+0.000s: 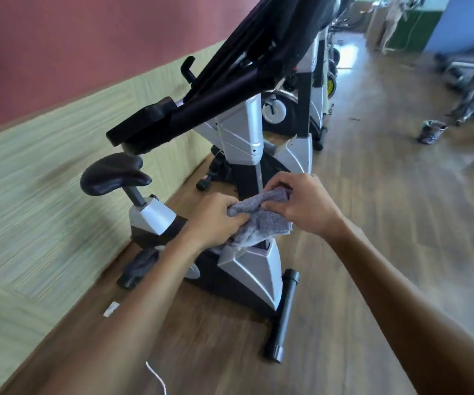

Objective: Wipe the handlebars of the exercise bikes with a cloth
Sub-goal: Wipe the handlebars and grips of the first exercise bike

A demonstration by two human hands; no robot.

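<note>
Bright daylight, motion-blurred, warped edges

Grey cloth (261,216) bunched, above silver-black exercise bike (247,266), black handlebars (230,86) blurred above

Wood plank floor (372,223); red-over-beige wall (45,67); far end blurred, possibly doorway.

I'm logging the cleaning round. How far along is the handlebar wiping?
Nothing visible shows a wiped handlebar. In hand: left hand and right hand both grip the grey cloth, held off the bike. Left: the black handlebar above is untouched at this moment, with more bikes behind.
</note>
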